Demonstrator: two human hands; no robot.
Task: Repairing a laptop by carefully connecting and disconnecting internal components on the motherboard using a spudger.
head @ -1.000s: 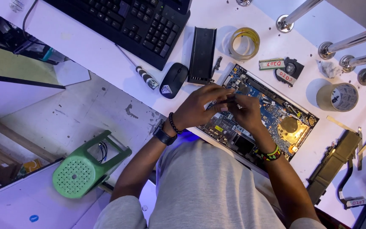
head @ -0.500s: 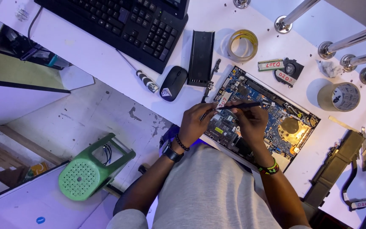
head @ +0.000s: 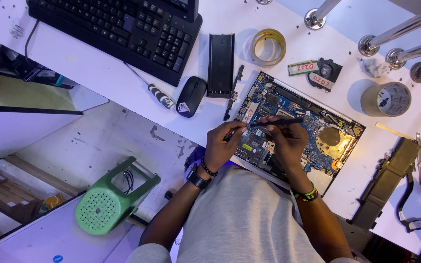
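An opened laptop [head: 317, 127] lies on the white desk with its blue circuit board and copper cooler exposed. My right hand [head: 288, 141], a beaded band on its wrist, holds a slim dark tool [head: 278, 121] level over the board, tip pointing left. My left hand [head: 222, 144], with a watch and a bead bracelet on the wrist, rests on the board's near-left corner. Its fingertips are pinched together at the tool's tip. I cannot see whether anything is between them.
Around the laptop lie a black keyboard [head: 123, 29], a mouse [head: 190, 96], a screwdriver [head: 161, 96], a black cover strip [head: 220, 65], two tape rolls [head: 268, 46] [head: 386, 99], a small fan [head: 325, 74] and a battery pack [head: 383, 182]. Metal rods [head: 405, 27] stand far right. A green stool [head: 108, 204] is on the floor.
Both hands have drawn slightly toward me over the board. The dark tool now shows level in my right hand, and my left fingertips have closed in at its tip.
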